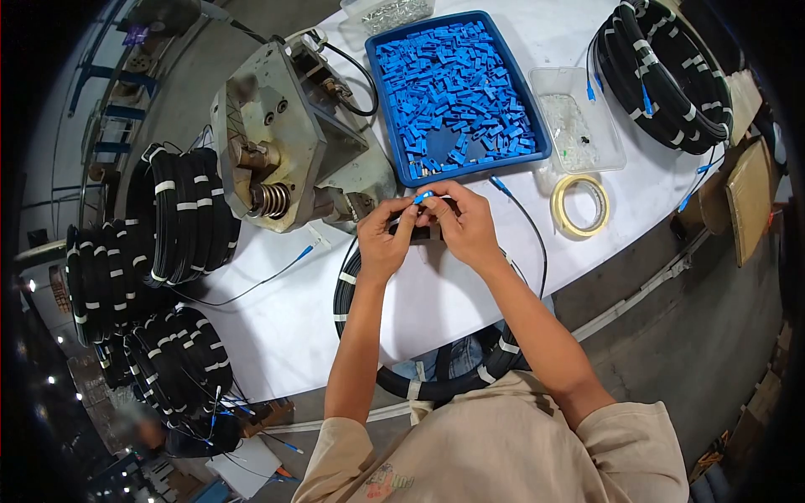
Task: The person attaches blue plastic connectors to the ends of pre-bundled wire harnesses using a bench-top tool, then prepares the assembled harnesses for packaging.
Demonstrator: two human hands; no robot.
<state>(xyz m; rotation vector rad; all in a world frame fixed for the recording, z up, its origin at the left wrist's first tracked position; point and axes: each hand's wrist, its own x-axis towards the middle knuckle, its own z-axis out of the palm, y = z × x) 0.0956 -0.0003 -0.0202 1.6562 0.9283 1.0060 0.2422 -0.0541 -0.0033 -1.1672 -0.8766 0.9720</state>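
Observation:
Between the fingertips of both hands is a small blue fiber connector (423,198), partly covered by the fingers. My left hand (388,236) pinches it from the left, and my right hand (468,228) closes on it from the right. Below the hands, a coil of black cable (344,295) with white tape bands rests across the table edge and my lap. One blue-tipped cable end (501,186) lies on the table just right of my right hand. A blue tray (545,138) full of loose blue connector housings (453,88) stands right beyond my hands.
A metal press-like machine (293,138) stands left of the tray. Taped cable coils (194,214) are stacked at the left, with another coil (662,80) at the far right. A clear plastic box (616,155) and a tape roll (558,205) sit right of the tray.

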